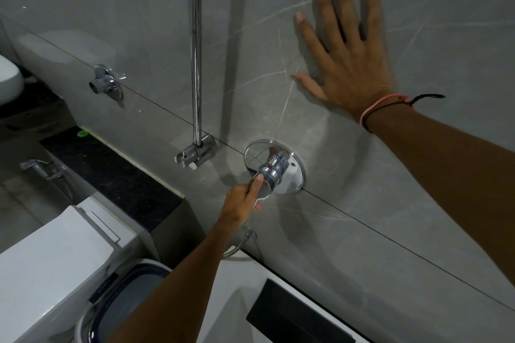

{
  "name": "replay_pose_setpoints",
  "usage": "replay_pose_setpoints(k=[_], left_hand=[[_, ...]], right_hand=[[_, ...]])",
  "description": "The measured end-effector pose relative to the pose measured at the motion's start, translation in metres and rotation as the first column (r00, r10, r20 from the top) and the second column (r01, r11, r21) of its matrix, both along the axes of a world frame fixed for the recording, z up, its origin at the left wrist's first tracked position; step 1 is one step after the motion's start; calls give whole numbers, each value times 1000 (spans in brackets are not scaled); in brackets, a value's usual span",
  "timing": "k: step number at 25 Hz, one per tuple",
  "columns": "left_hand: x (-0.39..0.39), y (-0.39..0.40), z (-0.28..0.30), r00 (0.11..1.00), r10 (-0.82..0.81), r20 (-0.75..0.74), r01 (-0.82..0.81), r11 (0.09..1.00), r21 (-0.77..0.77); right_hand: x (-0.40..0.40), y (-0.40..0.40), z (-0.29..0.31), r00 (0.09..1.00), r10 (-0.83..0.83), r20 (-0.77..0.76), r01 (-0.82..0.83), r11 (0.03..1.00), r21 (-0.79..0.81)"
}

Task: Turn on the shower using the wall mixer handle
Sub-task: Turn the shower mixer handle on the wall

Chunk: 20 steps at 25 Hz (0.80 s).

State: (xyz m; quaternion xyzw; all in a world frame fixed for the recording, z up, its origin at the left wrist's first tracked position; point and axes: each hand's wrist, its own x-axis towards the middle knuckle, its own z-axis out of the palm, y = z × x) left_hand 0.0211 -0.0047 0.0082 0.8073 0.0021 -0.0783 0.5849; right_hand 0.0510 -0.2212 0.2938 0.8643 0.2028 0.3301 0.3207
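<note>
A chrome wall mixer (289,172) with a round plate is set in the grey tiled wall at centre. Its handle (266,179) sticks out toward me and slightly down. My left hand (243,203) is closed around the handle's end, thumb on top. My right hand (344,56) lies flat on the wall above and to the right of the mixer, fingers spread, with a pink and a black cord around the wrist. A chrome shower riser pipe (195,50) runs up the wall left of the mixer. No water is visible.
The pipe ends in a chrome bracket (196,154). A second chrome wall fitting (107,82) sits further left. Below are a white toilet cistern (55,253), a bucket (122,301), a hand sprayer (41,168) and a hose outlet (246,234).
</note>
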Motion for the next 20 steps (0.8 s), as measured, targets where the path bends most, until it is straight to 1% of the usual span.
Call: replay_pose_setpoints(k=[1,2,3,4,5,7,8,10,13,15,16,18,20], left_hand=[[0,1,-1,1000,-2,-3,2,1000,-3],[0,1,-1,1000,-4,-11,4,1000,-11],[-2,2,-1,1000,-5,-14,5,1000,-12],[-4,4,0,1000,-6,-8,6,1000,2],[-7,6,1,1000,-5,6,5,999,35],[-10,10,3,997,-1,79,-12,986,169],[-11,12,4,990,-4,141,-35,963,268],[-11,15,12,964,-56,261,-72,887,456],[-4,15,28,909,-147,391,-164,736,657],[0,14,36,869,-185,459,-247,641,727],[1,13,39,850,-196,488,-282,613,738],[5,11,44,822,-208,530,-328,587,740],[8,8,46,816,-221,534,-335,572,749]], right_hand=[[12,0,-1,995,-14,96,15,1000,-5],[26,25,0,988,59,140,-60,998,2],[26,38,2,981,61,183,-57,998,-25],[25,42,3,987,59,151,-56,998,-26],[25,38,3,984,67,166,-71,997,14],[28,23,0,971,99,220,-97,995,-17],[30,27,1,976,92,197,-96,995,7],[33,32,-3,975,73,209,-71,997,-17],[31,29,-1,969,74,234,-64,997,-50],[32,29,-2,966,68,251,-56,997,-54],[32,30,-1,968,71,242,-61,997,-50],[35,28,-3,965,77,249,-62,996,-68],[32,29,-2,967,69,245,-51,996,-79]])
